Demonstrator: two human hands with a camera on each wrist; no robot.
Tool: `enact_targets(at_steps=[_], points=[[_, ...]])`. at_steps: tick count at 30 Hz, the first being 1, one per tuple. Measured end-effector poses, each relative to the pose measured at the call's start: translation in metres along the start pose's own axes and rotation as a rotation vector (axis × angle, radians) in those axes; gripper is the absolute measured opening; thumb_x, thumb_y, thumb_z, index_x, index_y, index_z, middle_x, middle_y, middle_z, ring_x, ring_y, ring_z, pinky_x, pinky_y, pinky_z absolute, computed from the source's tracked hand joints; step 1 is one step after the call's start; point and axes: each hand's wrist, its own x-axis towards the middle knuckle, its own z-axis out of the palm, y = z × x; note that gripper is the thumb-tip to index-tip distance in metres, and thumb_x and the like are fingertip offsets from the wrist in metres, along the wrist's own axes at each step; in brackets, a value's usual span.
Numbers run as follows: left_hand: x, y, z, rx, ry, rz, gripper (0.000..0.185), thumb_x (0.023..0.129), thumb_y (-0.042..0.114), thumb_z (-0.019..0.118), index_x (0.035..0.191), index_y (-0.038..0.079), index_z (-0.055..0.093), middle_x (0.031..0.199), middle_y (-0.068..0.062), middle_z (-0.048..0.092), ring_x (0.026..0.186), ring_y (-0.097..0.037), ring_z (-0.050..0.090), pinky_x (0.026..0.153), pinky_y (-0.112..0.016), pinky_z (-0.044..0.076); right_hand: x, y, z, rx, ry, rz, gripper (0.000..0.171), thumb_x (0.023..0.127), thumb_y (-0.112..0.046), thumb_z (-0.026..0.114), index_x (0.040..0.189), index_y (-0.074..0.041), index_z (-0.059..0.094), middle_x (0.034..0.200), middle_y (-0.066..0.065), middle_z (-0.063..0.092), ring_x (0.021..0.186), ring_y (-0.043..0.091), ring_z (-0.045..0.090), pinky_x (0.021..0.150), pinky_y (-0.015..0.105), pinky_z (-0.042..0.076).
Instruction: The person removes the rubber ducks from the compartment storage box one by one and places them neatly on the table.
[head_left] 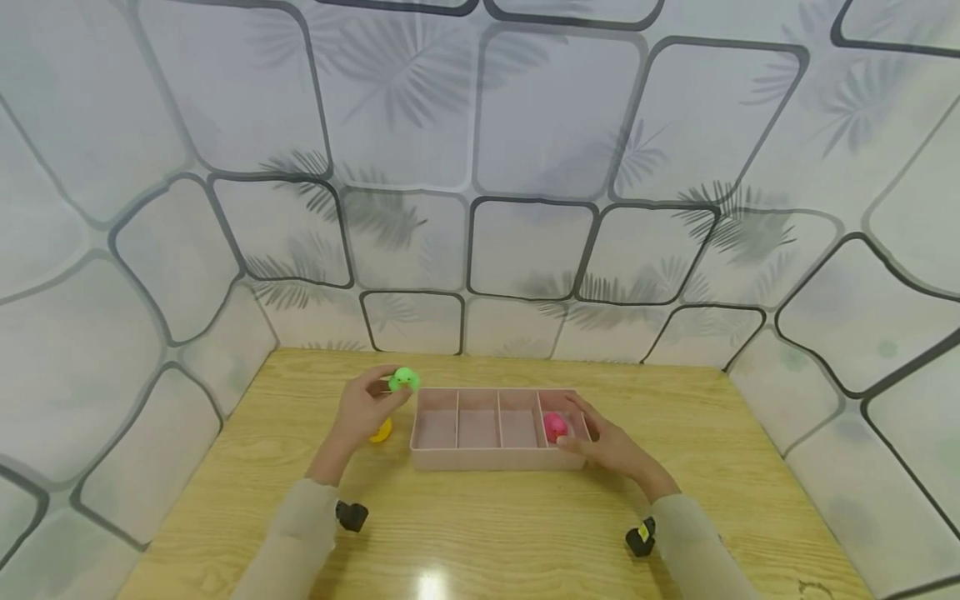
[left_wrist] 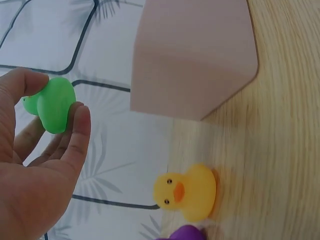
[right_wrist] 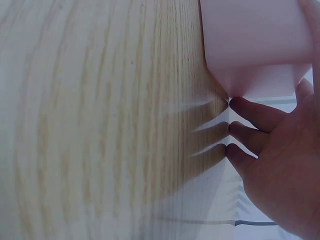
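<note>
My left hand (head_left: pixel 365 408) pinches a green rubber duck (head_left: pixel 404 380) between thumb and fingertips, up off the table, left of a pink four-compartment box (head_left: pixel 495 460). In the left wrist view the green duck (left_wrist: pixel 57 105) is seen from behind. My right hand (head_left: pixel 611 446) is at the box's right end, thumb and index finger spread over the rim. A pink duck (head_left: pixel 555 427) sits in the rightmost compartment between them; whether they touch it I cannot tell. In the right wrist view several fingers (right_wrist: pixel 260 115) hang outside the end wall.
A yellow rubber duck (left_wrist: pixel 192 192) rests on the wooden table (head_left: pixel 480 525) under my left hand. Beside it a purple thing (left_wrist: pixel 187 233) shows at the view's edge. Patterned curtain walls (head_left: pixel 532 250) enclose the table at the back and sides.
</note>
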Motion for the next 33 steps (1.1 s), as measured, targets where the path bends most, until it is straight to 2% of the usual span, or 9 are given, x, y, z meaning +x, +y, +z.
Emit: enact_targets(at_steps=[4,6,13,21,26,30,33], points=[[-0.003,-0.004,-0.01,0.017,0.01,-0.027,0.041,0.098,0.011,0.075,0.136,-0.001,0.066,0.133,-0.024,0.069,0.114,-0.029,0.073,0.087,-0.014,0.056,0.0,0.0,0.0,0.011,-0.004,0.002,0.094,0.094,-0.056,0.072,0.169,-0.039,0.017,0.175,0.017,0.023,0.157,0.051,0.027,0.121,0.074,0.027],[-0.005,-0.005,-0.014,0.026,0.016,-0.035,0.042,0.098,0.011,0.074,0.137,-0.001,0.066,0.133,-0.024,0.069,0.115,-0.03,0.072,0.087,-0.014,0.055,0.0,-0.001,0.0,-0.004,-0.001,0.002,0.094,0.094,-0.057,0.072,0.169,-0.039,0.017,0.174,0.019,0.025,0.156,0.052,0.029,0.12,0.075,0.028],[-0.007,-0.009,-0.026,0.052,0.049,-0.049,0.042,0.097,0.008,0.073,0.136,-0.005,0.064,0.133,-0.027,0.068,0.104,0.002,0.066,0.086,-0.012,0.055,0.0,-0.002,0.0,-0.041,0.005,-0.001,0.095,0.094,-0.057,0.072,0.169,-0.036,0.017,0.172,0.022,0.027,0.153,0.055,0.032,0.118,0.076,0.031],[-0.011,-0.012,-0.042,0.091,0.105,-0.072,0.04,0.096,0.008,0.073,0.133,-0.004,0.065,0.134,-0.024,0.067,0.105,0.002,0.066,0.088,-0.009,0.052,0.0,-0.002,0.0,-0.038,0.008,-0.005,0.096,0.094,-0.058,0.071,0.17,-0.034,0.017,0.173,0.02,0.026,0.154,0.054,0.031,0.119,0.076,0.03],[-0.017,-0.015,-0.053,0.118,0.115,-0.072,0.041,0.097,0.011,0.072,0.135,-0.003,0.064,0.135,-0.024,0.067,0.104,0.005,0.063,0.088,-0.009,0.051,0.0,-0.001,0.0,-0.036,0.007,-0.008,0.095,0.094,-0.059,0.071,0.169,-0.036,0.017,0.173,0.02,0.026,0.154,0.054,0.032,0.119,0.076,0.029],[-0.021,-0.018,-0.061,0.155,0.123,-0.096,0.041,0.098,0.013,0.071,0.136,-0.003,0.063,0.135,-0.024,0.067,0.104,0.004,0.062,0.087,-0.009,0.051,0.001,0.0,0.0,-0.029,0.007,-0.013,0.094,0.094,-0.058,0.072,0.169,-0.039,0.018,0.174,0.018,0.026,0.154,0.053,0.032,0.119,0.076,0.028],[-0.023,-0.022,-0.066,0.181,0.12,-0.118,0.041,0.099,0.014,0.069,0.136,-0.001,0.063,0.134,-0.024,0.068,0.101,0.008,0.06,0.086,-0.009,0.051,0.001,0.0,0.001,-0.023,0.008,-0.007,0.094,0.094,-0.058,0.072,0.169,-0.039,0.019,0.174,0.017,0.026,0.155,0.052,0.031,0.12,0.076,0.028]])
